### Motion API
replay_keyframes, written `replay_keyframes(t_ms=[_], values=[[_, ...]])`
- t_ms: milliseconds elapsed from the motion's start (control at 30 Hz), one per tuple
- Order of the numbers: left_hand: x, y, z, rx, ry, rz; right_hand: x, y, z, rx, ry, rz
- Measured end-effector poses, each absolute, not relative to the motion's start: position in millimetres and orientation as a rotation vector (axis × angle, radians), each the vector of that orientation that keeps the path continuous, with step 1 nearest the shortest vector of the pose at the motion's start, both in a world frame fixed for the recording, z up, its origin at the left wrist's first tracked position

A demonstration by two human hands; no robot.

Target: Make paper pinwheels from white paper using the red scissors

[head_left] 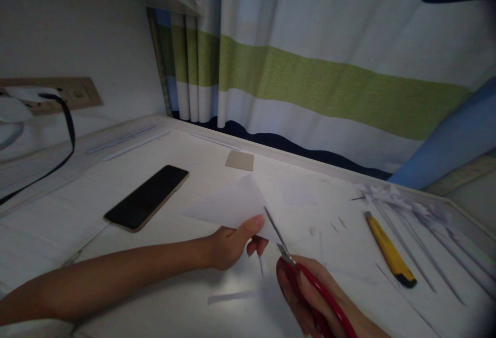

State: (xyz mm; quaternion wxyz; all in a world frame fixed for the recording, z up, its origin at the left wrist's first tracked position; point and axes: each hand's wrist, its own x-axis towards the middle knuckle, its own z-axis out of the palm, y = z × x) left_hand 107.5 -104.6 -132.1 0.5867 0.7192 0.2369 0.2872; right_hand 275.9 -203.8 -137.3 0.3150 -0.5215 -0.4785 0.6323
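A white sheet of paper point(232, 201) is pinched by its lower right part in my left hand point(238, 240), thumb on top and fingers beneath. My right hand point(313, 291) is wrapped round the red handles of a pair of scissors point(287, 255). The blades are parted and point up and to the left, at the paper's right edge near my left thumb. A narrow paper strip point(236, 295) lies on the table below my left hand.
A black phone point(147, 198) lies at the left, and a beige card point(239, 160) is behind the paper. At the right are a yellow cutter point(389, 250), long thin strips and crumpled paper point(395, 198). A curtain point(329, 74) hangs behind the white table point(182, 296).
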Motion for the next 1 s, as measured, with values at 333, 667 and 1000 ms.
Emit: replay_keyframes(t_ms=[333,667,1000], values=[[108.5,-106.7,-132.9,1.638,0.597,0.657,281.1,-204.7,-141.9,-1.34,-1.341,1.631],[106.8,-105.2,-134.2,1.674,0.574,0.622,275.1,-203.9,-126.7,-1.282,-1.341,1.713],[104.8,-106.6,-133.6,1.712,0.588,0.612,261.1,-207.5,-105.5,-1.312,-1.136,1.775]])
